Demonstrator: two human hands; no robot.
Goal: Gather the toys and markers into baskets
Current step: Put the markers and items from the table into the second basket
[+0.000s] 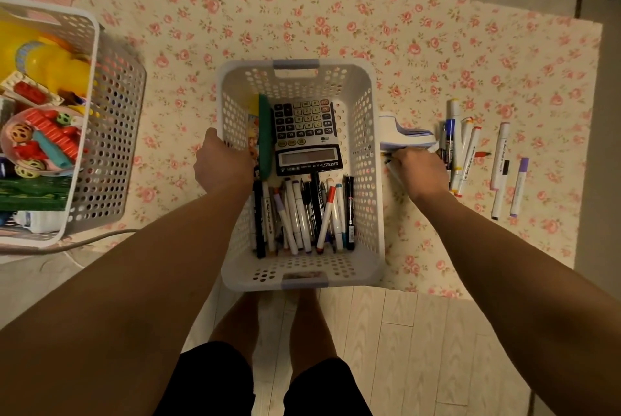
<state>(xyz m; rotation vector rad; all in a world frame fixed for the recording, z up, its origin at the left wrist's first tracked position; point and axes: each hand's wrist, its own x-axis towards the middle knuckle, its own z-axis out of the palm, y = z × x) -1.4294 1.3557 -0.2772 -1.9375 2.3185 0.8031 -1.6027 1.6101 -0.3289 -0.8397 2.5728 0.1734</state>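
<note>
Wht perforated basket (365,180), lilac trim; wht-barrel markers (297,212), asst caps, inside.

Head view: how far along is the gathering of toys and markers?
Done: toys fill the grey basket; many markers lie in the white basket. In hand: the left hand grips that basket's rim, and the right hand appears to grip a marker on the mat. Left: loose markers and a white object right of the basket.
</note>
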